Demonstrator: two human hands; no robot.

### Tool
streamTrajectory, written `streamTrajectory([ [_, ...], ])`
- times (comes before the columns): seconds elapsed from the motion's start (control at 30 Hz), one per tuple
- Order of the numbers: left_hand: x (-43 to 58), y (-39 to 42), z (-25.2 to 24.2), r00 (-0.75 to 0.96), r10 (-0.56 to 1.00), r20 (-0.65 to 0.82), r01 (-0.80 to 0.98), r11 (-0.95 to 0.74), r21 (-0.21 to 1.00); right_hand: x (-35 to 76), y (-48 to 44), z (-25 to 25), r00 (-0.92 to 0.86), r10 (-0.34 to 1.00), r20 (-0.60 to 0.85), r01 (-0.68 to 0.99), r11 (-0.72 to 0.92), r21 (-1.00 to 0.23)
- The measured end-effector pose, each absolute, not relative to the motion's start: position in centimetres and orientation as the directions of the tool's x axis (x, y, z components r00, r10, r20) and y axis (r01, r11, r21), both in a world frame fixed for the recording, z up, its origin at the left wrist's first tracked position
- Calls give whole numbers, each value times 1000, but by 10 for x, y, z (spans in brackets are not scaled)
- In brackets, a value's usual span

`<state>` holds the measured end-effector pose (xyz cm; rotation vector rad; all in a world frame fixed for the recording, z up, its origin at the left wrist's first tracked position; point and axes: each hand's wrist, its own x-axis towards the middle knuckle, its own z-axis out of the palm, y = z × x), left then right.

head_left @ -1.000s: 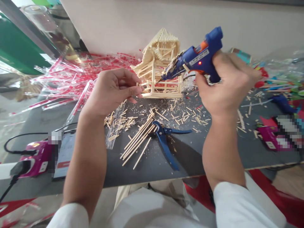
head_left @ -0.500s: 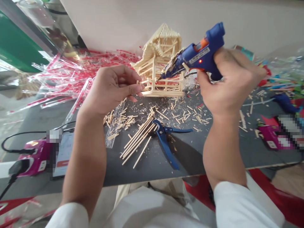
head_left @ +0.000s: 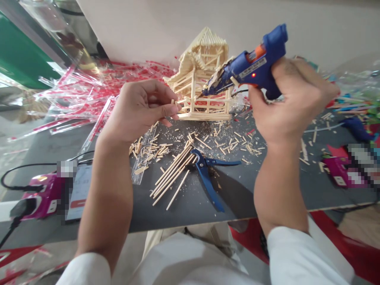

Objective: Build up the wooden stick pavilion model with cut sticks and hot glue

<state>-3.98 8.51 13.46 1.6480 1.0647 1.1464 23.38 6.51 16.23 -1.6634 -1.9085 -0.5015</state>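
Note:
A small model house (head_left: 204, 67) built of pale wooden sticks stands at the back of the grey table, with a ribbed roof and open stick walls. At its left front corner my left hand (head_left: 148, 105) pinches a short wooden stick piece (head_left: 173, 102) between thumb and fingertips. My right hand (head_left: 287, 93) grips a blue hot glue gun (head_left: 246, 69) whose small red light is lit. The gun's nozzle points down to the left, close to a front post of the house; whether it touches cannot be told. A bit of stick clings to the gun's side.
Blue cutters (head_left: 204, 174) lie beside several thin wooden sticks (head_left: 172, 174) on the grey table (head_left: 237, 198). Cut stick bits are scattered around. Red-and-clear plastic wrappers (head_left: 89, 95) pile up at left. Purple power blocks (head_left: 44, 194) with cables and a phone (head_left: 80, 190) sit near the edges.
My right hand has moved the glue gun slightly up and to the right, its nozzle drawing back a little from the post. My left hand stays almost still with its stick piece.

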Motion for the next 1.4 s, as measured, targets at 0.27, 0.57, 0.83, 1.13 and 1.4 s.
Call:
streamTrajectory([
  [0.27, -40, 85, 133, 228, 939, 258, 172, -300, 938, 250, 82, 146, -218, 556, 802, 932, 363, 2],
  [0.57, -40, 84, 135, 241, 939, 247, 157, -289, 944, 259, 87, 143, -176, 555, 813, 943, 333, -23],
  [0.83, -37, 78, 146, 220, 964, 148, 194, -191, 962, 324, 114, 131, 308, 748, 588, 918, -72, -390],
  [1.13, -36, 81, 140, 306, 944, 119, 220, -192, 956, 369, 116, 121, 416, 858, -300, 881, -462, -99],
  [1.4, -30, 78, 140, 411, 906, 95, 187, -186, 965, 259, 66, 153, -116, 849, 516, 682, 445, -580],
])
